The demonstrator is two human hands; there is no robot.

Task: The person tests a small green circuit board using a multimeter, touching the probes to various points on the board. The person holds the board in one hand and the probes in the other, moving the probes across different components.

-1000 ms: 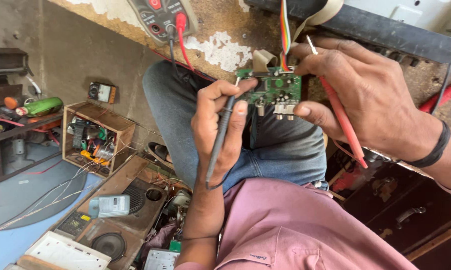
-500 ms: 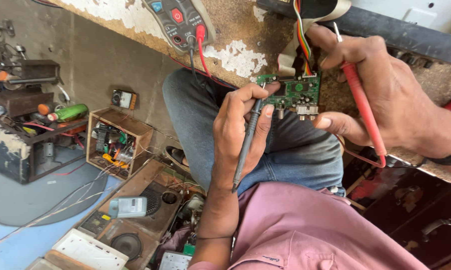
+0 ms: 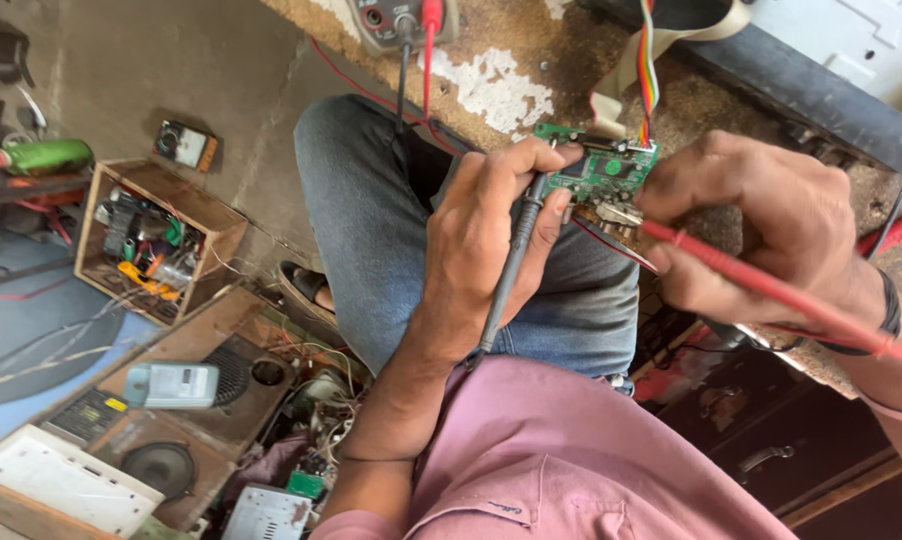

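We find our left hand point(image 3: 481, 240) pinched on the black probe point(image 3: 511, 265), tip at the green circuit board point(image 3: 601, 172), our right hand point(image 3: 771, 225) gripping the red probe point(image 3: 771, 290), board between both hands above our knee, multimeter point(image 3: 401, 20) on the worn bench point(image 3: 531, 60)

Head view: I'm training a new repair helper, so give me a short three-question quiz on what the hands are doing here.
1. True or false: the left hand holds a slim black test probe.
2. The right hand holds which? A) long red test probe B) screwdriver C) pliers
3. Fill in: both probes meet at the small green ____.

Key: 1 true; 2 A; 3 circuit board.
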